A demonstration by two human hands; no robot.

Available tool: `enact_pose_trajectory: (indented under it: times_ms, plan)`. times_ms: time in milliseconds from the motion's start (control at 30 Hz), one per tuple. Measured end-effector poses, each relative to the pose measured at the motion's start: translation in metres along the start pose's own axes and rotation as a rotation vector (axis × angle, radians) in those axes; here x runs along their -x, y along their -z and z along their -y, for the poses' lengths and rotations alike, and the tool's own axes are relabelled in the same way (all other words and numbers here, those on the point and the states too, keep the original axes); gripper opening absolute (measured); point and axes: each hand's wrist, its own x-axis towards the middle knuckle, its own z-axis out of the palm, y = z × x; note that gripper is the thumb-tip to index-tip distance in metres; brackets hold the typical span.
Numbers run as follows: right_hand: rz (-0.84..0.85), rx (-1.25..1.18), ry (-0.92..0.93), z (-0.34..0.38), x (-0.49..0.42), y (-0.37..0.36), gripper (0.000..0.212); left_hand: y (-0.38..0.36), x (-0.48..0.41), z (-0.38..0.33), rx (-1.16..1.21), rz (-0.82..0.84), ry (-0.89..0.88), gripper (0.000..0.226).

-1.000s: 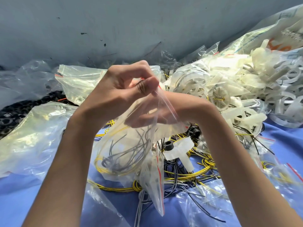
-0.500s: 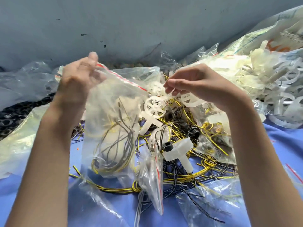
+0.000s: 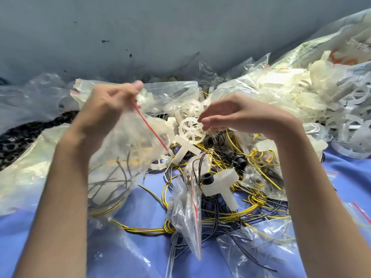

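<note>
The clear red-striped plastic bag [image 3: 124,151] is pinched by the left hand [image 3: 108,106], while the white spoked plastic wheel [image 3: 190,129] is left unbagged beside the empty, half-curled right hand [image 3: 241,115].

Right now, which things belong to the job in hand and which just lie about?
In hand: clear red-strip zip bag of wires, gripped by left hand; white spoked plastic wheel, by right hand.
Lying about: white T-shaped plastic piece; yellow and black wires; small clear zip bag; heap of white plastic parts.
</note>
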Motion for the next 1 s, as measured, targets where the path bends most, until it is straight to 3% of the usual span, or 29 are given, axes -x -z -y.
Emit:
enact_pose_trajectory:
  times_ms: [100, 167, 267, 400, 600, 733, 867, 1000]
  plan:
    - [0.017, 0.024, -0.018, -0.002, -0.001, -0.001, 0.02, -0.012, 0.002, 0.011, -0.351, 0.201, -0.005, 0.042]
    - [0.047, 0.06, -0.043, -0.004, -0.002, -0.003, 0.021, -0.012, 0.002, 0.016, -0.476, 0.186, 0.013, 0.043]
    - [0.135, 0.148, -0.084, -0.006, -0.002, -0.005, 0.023, -0.01, -0.001, 0.018, -0.542, 0.146, 0.038, 0.03]
    - [0.254, 0.227, -0.147, -0.004, -0.002, -0.009, 0.03, -0.015, 0.0, 0.014, -0.619, 0.225, -0.039, 0.02]
    - [0.427, 0.288, -0.156, 0.0, -0.001, -0.011, 0.026, -0.049, 0.004, 0.019, -0.762, 0.463, -0.088, 0.033]
    - [0.518, 0.246, -0.205, -0.003, -0.004, -0.014, 0.003, -0.075, 0.01, 0.033, -0.94, 0.674, 0.018, 0.009]
    - [0.476, 0.18, -0.225, -0.005, 0.001, -0.007, 0.011, -0.087, 0.014, 0.052, -1.146, 0.703, 0.14, 0.035]
    - [0.384, 0.163, -0.22, -0.004, 0.002, -0.005, 0.037, -0.091, 0.016, 0.063, -1.139, 0.723, 0.179, 0.039]
